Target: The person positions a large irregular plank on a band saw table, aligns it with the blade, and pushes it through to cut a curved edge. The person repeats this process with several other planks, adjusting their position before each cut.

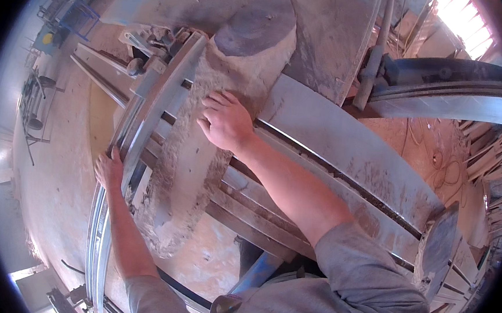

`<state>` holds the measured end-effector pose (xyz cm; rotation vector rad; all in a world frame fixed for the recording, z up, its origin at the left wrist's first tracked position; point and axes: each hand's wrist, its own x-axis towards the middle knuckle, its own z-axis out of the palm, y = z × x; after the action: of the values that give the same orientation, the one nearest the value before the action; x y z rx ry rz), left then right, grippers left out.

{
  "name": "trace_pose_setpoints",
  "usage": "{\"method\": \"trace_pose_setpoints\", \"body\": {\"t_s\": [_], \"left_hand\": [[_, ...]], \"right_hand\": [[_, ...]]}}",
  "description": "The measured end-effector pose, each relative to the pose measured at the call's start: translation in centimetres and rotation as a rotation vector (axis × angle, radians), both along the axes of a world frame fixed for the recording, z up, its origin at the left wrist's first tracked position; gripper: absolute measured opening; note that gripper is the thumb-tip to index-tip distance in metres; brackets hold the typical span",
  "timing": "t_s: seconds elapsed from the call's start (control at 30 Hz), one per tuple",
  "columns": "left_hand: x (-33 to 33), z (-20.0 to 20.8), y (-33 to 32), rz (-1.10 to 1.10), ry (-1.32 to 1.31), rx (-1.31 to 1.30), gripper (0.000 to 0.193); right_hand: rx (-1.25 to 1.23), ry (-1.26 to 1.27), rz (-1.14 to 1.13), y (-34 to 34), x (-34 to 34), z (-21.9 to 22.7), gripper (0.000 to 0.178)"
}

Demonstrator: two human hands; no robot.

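A rough log (173, 200) with fibrous, dusty bark lies across the slatted metal machine table (345, 143). Its grey cut end (257, 26) faces up at the far side. On the log's upper surface rests my right hand (228, 120), fingers apart and slightly bent, not wrapped round it. My left hand (109, 171) is at the long metal rail (137, 119) along the table's left side, its fingers curled over the rail's edge. Part of that grip is hidden. Clamp-like metal fittings (154, 48) sit at the rail's far end.
A large curved metal housing (447, 92) stands at the far right, beside an upright bar (373, 72). Another cut log piece (438, 242) lies on the table's right end. Wood offcuts (490, 153) pile up at the right. A blue-framed machine (77, 16) stands far left.
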<state>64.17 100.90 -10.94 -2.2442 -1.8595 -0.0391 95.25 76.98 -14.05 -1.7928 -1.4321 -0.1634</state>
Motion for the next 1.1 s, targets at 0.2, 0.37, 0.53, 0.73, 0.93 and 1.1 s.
{"method": "trace_pose_setpoints", "body": {"t_s": [0.2, 0.37, 0.53, 0.73, 0.93, 1.1], "left_hand": [[0.1, 0.3, -0.3, -0.022, -0.007, -0.033, 0.072], [0.0, 0.6, -0.6, -0.010, -0.023, -0.035, 0.071], [0.2, 0.9, -0.7, -0.013, -0.037, -0.045, 0.071], [0.6, 1.6, -1.3, 0.001, -0.053, -0.079, 0.071], [0.4, 1.4, -1.1, -0.016, -0.061, -0.075, 0.072], [0.5, 1.8, -1.1, -0.011, -0.077, -0.103, 0.072]], "right_hand": [[-0.006, -0.022, -0.015, 0.0, 0.1, 0.0, 0.016], [-0.078, 0.032, 0.039, -0.1, 0.2, 0.7, 0.017], [0.015, -0.028, 0.008, 0.0, 0.2, 0.3, 0.017], [-0.023, -0.015, 0.027, -0.1, 0.2, 0.5, 0.019], [-0.010, -0.026, 0.026, -0.1, 0.3, 0.6, 0.020], [-0.003, -0.040, 0.009, 0.0, 0.2, 0.3, 0.020]]}}
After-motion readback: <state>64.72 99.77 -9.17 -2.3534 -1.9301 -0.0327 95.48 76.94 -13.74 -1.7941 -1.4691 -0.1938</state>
